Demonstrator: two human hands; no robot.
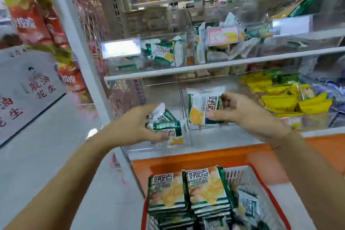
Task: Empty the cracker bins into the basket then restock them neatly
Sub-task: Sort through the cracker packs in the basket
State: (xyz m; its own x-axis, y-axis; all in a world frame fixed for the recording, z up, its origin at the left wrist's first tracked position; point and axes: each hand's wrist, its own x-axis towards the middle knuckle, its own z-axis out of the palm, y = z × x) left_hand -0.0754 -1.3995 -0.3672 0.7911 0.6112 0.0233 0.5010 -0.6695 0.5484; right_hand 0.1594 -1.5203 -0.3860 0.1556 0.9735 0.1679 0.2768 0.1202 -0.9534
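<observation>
Left hand [130, 127] half hides its packet [169, 129] — basket [233, 175] cropped.

cracker packs [186, 190], 6 o'clock: shiny plastic wrap | bins [130, 65], 12 o'clock: clear smooth plastic | basket [268, 185], 6 o'clock: red plastic, dull | shelf edge [205, 68]: smooth, white, looks like metal

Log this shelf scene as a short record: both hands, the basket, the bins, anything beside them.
left hand: grips a bunch of green packs at the lower bins
right hand: pinches one cracker pack, held upright at the lower bins
basket: stacked packs in neat rows, below the shelf
upper bins: loose packs, jumbled
right of lower bins: yellow packets
</observation>
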